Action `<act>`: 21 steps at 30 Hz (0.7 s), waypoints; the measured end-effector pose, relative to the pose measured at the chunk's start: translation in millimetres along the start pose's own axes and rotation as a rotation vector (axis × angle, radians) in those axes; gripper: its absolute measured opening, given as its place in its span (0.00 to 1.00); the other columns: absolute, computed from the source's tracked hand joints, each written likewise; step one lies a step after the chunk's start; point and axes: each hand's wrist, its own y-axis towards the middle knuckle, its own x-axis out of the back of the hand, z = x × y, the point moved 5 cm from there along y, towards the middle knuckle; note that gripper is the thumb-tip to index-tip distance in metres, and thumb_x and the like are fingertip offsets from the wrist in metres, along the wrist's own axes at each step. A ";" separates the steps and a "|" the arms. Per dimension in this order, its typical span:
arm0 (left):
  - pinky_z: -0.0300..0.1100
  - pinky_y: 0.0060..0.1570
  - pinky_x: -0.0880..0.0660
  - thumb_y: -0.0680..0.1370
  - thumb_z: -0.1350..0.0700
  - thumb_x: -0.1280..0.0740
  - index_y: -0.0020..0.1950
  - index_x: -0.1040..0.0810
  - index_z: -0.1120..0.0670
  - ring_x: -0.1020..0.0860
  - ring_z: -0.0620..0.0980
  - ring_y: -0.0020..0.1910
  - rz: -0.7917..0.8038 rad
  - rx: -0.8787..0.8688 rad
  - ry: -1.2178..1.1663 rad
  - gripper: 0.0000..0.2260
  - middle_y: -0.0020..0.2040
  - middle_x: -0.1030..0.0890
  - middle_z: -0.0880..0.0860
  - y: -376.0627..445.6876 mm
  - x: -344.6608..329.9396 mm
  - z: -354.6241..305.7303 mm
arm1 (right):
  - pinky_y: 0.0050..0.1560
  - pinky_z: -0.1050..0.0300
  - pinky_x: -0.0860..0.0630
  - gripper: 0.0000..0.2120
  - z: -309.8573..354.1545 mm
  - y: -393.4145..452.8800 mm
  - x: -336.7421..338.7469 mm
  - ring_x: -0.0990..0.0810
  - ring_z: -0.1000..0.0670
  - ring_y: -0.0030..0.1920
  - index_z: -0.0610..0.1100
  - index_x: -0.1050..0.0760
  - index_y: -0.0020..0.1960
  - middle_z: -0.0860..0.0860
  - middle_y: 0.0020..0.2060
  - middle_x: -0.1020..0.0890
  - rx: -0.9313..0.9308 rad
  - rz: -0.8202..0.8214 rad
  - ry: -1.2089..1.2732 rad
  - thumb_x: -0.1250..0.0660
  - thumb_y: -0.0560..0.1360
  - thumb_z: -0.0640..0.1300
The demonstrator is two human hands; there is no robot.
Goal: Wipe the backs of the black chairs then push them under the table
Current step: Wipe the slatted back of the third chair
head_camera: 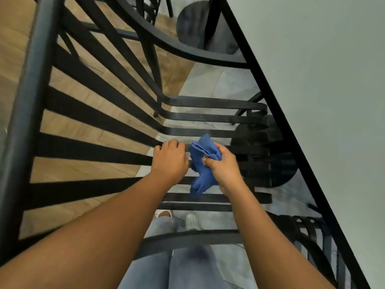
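Wiping is underway at frame centre: right hand (225,165) clutches a blue cloth (203,163), left hand (169,159) curls around a black chair (93,119) slat; chair not yet pushed under the counter (323,80).

Head view, steeply down, close.

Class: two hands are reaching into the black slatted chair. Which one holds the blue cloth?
The right hand grips the bunched blue cloth. The left hand holds no cloth; its fingers curl over a black slat of the chair.
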 end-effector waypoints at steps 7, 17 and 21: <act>0.49 0.62 0.35 0.80 0.51 0.43 0.67 0.33 0.53 0.31 0.54 0.63 0.065 0.037 -0.040 0.16 0.64 0.29 0.55 54.4 -18.9 12.1 | 0.55 0.54 0.25 0.17 17.7 72.1 -15.6 0.24 0.47 0.54 0.45 0.29 0.65 0.46 0.56 0.23 0.023 -0.014 -0.078 0.38 0.77 0.35; 0.50 0.61 0.33 0.80 0.50 0.43 0.66 0.32 0.53 0.31 0.54 0.62 -0.070 0.043 -0.128 0.16 0.64 0.29 0.55 134.4 -23.6 11.2 | 0.43 0.76 0.30 0.24 61.3 150.3 -6.2 0.26 0.56 0.49 0.49 0.34 0.71 0.48 0.61 0.25 0.277 -0.120 -0.184 0.41 0.77 0.32; 0.49 0.62 0.35 0.78 0.52 0.39 0.69 0.36 0.54 0.34 0.55 0.66 -0.109 0.107 -0.140 0.20 0.68 0.34 0.56 157.9 -30.1 21.9 | 0.64 0.65 0.33 0.31 59.5 168.8 -40.4 0.29 0.49 0.64 0.50 0.44 0.75 0.46 0.70 0.36 0.355 0.099 -0.353 0.35 0.76 0.38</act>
